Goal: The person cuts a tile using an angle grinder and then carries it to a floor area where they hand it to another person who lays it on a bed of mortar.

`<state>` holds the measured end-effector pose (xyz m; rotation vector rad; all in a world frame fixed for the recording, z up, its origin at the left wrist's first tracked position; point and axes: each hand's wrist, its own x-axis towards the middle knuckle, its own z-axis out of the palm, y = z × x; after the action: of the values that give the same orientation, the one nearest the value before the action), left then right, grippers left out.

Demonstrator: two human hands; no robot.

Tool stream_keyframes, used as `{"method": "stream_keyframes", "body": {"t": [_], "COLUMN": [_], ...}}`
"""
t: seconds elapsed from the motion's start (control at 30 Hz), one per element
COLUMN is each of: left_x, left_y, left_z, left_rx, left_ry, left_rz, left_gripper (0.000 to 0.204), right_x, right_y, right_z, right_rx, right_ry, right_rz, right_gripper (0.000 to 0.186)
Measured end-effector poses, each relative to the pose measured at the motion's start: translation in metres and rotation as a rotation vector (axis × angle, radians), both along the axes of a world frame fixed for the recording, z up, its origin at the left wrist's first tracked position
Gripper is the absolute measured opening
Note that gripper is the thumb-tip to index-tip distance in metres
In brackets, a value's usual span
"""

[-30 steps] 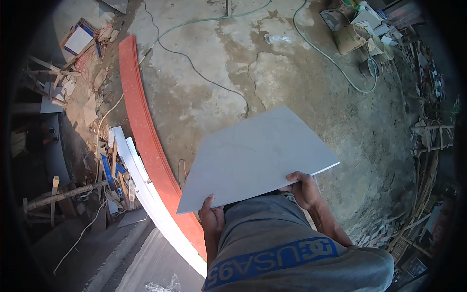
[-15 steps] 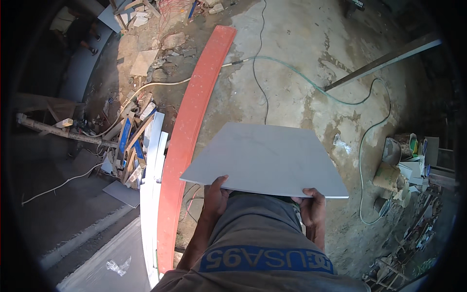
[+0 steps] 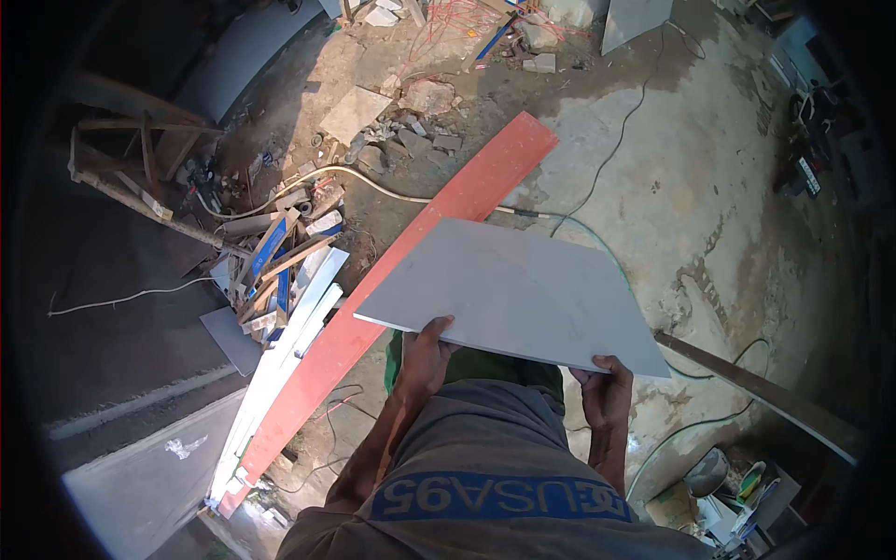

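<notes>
A flat grey board [image 3: 509, 289] with slanted sides and a pale front edge is held out before me at waist height. My left hand [image 3: 429, 357] grips its near edge toward the left, thumb on top and fingers underneath. Toward the right end of the same edge, my right hand [image 3: 605, 387] holds on in the same way. The fingers beneath the board are mostly hidden. Behind and left of the board, a long red plank [image 3: 373, 303] runs diagonally, partly covered by the board's left corner.
White strips [image 3: 289, 359] lie along the plank's left side, next to a heap of wood scraps [image 3: 280, 271]. Broken stones [image 3: 411, 140] lie farther off. A hose [image 3: 373, 184] crosses the floor. At right are a long beam [image 3: 756, 392] and a pile of containers [image 3: 723, 495].
My view has turned left, so the red plank now slants and more rubble shows. Both hands keep their hold on the grey board, which now overlaps the plank.
</notes>
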<state>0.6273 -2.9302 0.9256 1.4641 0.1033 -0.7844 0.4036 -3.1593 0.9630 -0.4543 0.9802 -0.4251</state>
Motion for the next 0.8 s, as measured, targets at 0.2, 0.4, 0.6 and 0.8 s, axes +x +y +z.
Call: {"method": "stream_keyframes", "body": {"t": [0.2,0.4,0.6,0.8], "left_x": [0.082,0.181,0.306,0.497], "left_y": [-0.117,-0.177,-0.154,-0.151], "left_z": [0.065,0.079,0.025,-0.009], "left_rx": [-0.012,-0.163,0.015,0.236], "left_ry": [0.043,0.225,-0.063,-0.401], "left_rz": [0.174,0.445,0.302,-0.033], "left_gripper": [0.038,0.036,0.042,0.043], "right_x": [0.109,0.232,0.389,0.594], "right_y": [-0.119,-0.187,-0.216,-0.224], "right_z": [0.041,0.049,0.032,-0.006], "right_rx": [-0.052,-0.104,-0.111,-0.148], "right_ry": [-0.022,-0.08,-0.107,-0.015], "right_rz": [0.067,0.12,0.245,0.342], "right_gripper": [0.063,0.061,0.055,0.047]}}
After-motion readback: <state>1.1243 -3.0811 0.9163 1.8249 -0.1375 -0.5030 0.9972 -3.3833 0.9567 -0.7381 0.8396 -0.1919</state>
